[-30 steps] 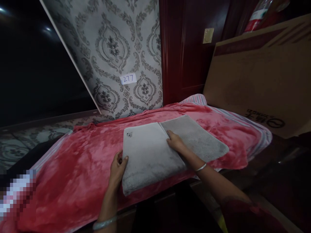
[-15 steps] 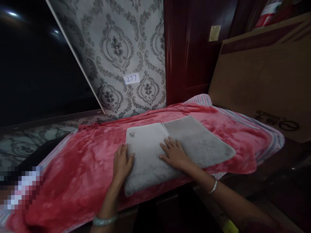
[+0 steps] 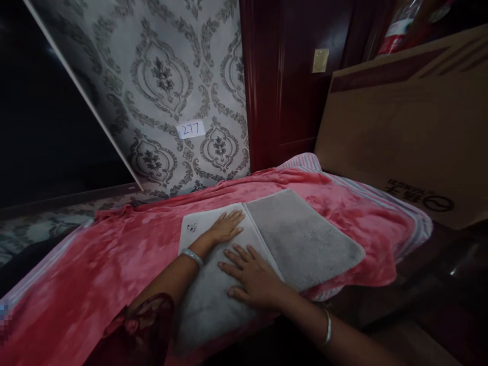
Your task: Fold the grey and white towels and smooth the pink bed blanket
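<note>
A grey towel lies on a pink fleece blanket, with its paler left part folded over the rest. My left hand rests flat on the far end of the folded part, fingers stretched out toward the fold line. Nearer to me, my right hand presses flat on the same part with spread fingers. Neither hand holds anything. Each wrist wears a bangle.
A patterned wall panel carries a label reading 277. Behind the blanket stands a dark red door. A large cardboard sheet leans at the right. Striped fabric shows under the blanket's right edge.
My left hand has slid from the towel's left edge up onto the far end of the folded part. My right hand has moved nearer to me, still flat on the towel.
</note>
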Demonstrator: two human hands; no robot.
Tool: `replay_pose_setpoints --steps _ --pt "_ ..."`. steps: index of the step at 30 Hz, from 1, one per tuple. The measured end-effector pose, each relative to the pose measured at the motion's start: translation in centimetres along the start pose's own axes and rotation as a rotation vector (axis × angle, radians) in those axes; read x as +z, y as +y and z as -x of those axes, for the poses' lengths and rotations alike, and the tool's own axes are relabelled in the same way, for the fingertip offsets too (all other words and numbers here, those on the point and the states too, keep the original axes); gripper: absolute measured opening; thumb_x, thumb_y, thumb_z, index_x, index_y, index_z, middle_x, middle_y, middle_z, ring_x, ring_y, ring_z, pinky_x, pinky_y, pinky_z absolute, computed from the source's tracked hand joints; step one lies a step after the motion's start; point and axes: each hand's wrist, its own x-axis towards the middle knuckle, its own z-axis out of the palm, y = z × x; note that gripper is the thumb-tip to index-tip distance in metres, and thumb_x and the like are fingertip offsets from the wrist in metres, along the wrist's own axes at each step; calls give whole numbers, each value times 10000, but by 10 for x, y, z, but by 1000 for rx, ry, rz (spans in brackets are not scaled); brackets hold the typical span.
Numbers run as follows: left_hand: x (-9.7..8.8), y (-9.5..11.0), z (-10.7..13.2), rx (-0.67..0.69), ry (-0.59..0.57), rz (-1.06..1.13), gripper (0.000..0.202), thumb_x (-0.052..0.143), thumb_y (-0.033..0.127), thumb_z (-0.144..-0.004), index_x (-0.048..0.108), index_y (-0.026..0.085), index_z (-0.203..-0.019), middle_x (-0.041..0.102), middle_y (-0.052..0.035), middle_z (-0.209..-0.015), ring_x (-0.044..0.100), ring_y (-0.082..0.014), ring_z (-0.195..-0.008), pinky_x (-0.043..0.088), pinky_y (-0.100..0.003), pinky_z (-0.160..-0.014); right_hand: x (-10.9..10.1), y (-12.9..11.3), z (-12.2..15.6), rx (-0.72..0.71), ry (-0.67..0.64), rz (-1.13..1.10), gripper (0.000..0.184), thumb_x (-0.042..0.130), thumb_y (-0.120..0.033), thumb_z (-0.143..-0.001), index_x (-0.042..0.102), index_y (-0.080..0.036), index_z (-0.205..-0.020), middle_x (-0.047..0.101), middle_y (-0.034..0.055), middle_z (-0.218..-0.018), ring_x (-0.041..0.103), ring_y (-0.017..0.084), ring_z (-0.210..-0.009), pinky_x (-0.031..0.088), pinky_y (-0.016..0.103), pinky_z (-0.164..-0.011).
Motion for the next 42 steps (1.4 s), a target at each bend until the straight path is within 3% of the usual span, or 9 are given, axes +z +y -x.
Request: replay_pose_setpoints --steps 7,11,19,25,28,30,34,37,42 --pt "5 -17 -32 -57 16 -4 628 459 530 -949 412 287 -1526 347 -92 -1621 278 -276 -1518 162 -562 -1235 0 -1 4 -7 31 -46 699 496 -626 -964 322 -348 -1581 204 43 -1668 46 271 -1551 24 553 -1240" --pt "11 -18 -32 -47 101 0 606 455 529 -956 427 306 -1518 395 -75 -1603 309 -281 -1505 176 -563 -1237 1 0 5 -11 42 -51 691 491 -615 -972 329 -332 -1581 205 49 -1667 49 268 -1551 9 533 -1245" --pt "5 2 -25 -78 87 -95 575 393 443 -988 418 249 -1529 379 -72 -1615 306 -260 -1505 181 -489 -1246 5 -3 8 25 52 16 652 520 -569 -974 370 -332 -1563 246 42 -1660 70 291 -1548 48 563 -1235" --pt "-3 25 -16 -246 137 -222 507 347 359 -1001 536 194 -1441 462 -147 -1549 396 -320 -1443 265 -511 -1197 20 -22 61 56 92 21 651 563 -459 -972 338 -350 -1573 199 13 -1671 59 273 -1550 84 564 -1240" --pt "-11 40 -14 -272 95 -215 497 386 346 -990 548 149 -1416 476 -206 -1519 413 -372 -1422 326 -570 -1145 29 -20 100 51 151 -64 594 580 -388 -963 432 -319 -1534 310 42 -1635 173 252 -1535 180 517 -1240" --pt "-13 54 -8 -272 64 -206 505 411 375 -983 548 134 -1405 478 -224 -1509 405 -386 -1426 337 -591 -1130 31 -7 126 69 297 -179 474 543 -366 -977 558 -293 -1445 467 79 -1545 345 250 -1471 296 485 -1202" --pt "-2 97 25 -200 -52 -207 617 464 449 -961 443 124 -1485 342 -218 -1605 279 -361 -1504 254 -578 -1190 27 44 162 341 840 -508 358 561 -482 -943 714 -255 -1174 706 125 -1204 656 273 -1122 521 481 -983" --pt "14 131 58 -157 -157 -221 733 472 491 -947 320 117 -1559 199 -208 -1659 160 -355 -1542 186 -579 -1219 18 84 174 578 1172 -845 505 725 -575 -755 675 -230 -1119 706 105 -1065 686 249 -899 592 425 -756" --pt "34 161 88 -180 -122 -224 765 505 456 -925 266 159 -1589 157 -158 -1672 100 -356 -1549 136 -623 -1222 6 114 173 706 1532 -1148 635 865 -399 -500 610 -248 -1061 620 3 -968 638 171 -812 581 295 -621"
